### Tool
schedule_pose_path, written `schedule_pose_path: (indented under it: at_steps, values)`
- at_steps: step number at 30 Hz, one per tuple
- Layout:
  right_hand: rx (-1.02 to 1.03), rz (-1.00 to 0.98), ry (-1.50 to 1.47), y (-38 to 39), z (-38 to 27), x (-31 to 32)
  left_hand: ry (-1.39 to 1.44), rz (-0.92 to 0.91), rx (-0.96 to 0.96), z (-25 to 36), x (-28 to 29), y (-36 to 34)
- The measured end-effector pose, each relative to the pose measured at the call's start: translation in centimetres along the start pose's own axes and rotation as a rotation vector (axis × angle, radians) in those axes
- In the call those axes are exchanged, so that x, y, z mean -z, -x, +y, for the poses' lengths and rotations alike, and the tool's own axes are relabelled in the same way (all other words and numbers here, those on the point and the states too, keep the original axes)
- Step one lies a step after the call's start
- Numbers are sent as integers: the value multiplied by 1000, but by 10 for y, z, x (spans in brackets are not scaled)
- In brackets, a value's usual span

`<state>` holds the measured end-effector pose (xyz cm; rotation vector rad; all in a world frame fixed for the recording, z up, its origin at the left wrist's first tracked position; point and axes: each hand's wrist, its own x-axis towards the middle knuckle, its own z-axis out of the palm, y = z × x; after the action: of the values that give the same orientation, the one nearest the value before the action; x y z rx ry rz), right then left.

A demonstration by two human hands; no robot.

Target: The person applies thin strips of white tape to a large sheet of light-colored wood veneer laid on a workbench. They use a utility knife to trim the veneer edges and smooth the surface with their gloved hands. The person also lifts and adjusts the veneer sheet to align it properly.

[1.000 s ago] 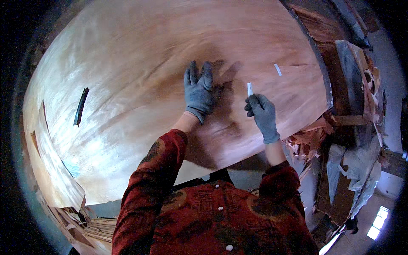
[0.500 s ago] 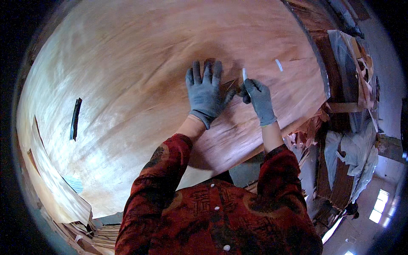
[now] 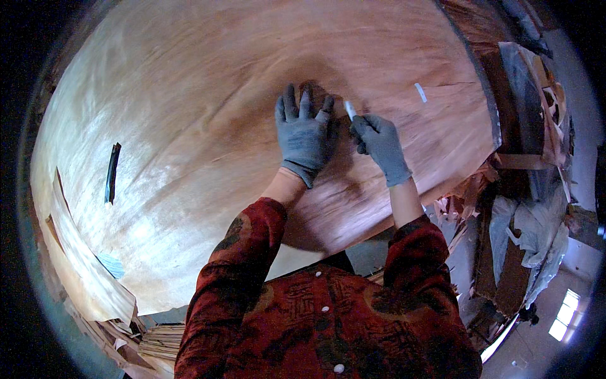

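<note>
Under both hands spreads a large, thin sheet of pale brown wood veneer (image 3: 208,126). My left hand (image 3: 305,132), in a grey glove, lies palm down on it, with some fingers spread and the index finger bent; its thumb is hidden. Close by, my right hand (image 3: 382,145), gloved too, is closed on a narrow white piece (image 3: 350,110). That piece sticks out past the fingers toward my left fingertips; the frames do not show its exact kind. Another small white strip (image 3: 421,93) lies on the sheet farther right.
A dark, narrow bar (image 3: 113,174) rests on the veneer at the left. Loose veneer pieces (image 3: 85,271) overlap at the left edge, above stacked thin sheets (image 3: 161,341). To the right hang torn clear plastic (image 3: 536,234) and ragged veneer scraps (image 3: 461,205).
My right hand has tilted the white piece leftward, closer to my left hand. My left index finger has bent and its thumb has drawn in out of sight. The view has shifted slightly.
</note>
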<state>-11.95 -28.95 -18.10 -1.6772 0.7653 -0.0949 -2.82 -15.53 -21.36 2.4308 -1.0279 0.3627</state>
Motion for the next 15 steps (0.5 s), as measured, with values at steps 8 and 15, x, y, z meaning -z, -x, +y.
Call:
schedule_pose_path:
  at_steps: [8, 15]
  values:
    - [-85, -61, 620, -25, -19, -1, 74, 41, 3, 4, 8, -2]
    - [3, 4, 937, -23, -22, 4, 81, -107, -296, 4, -3, 16]
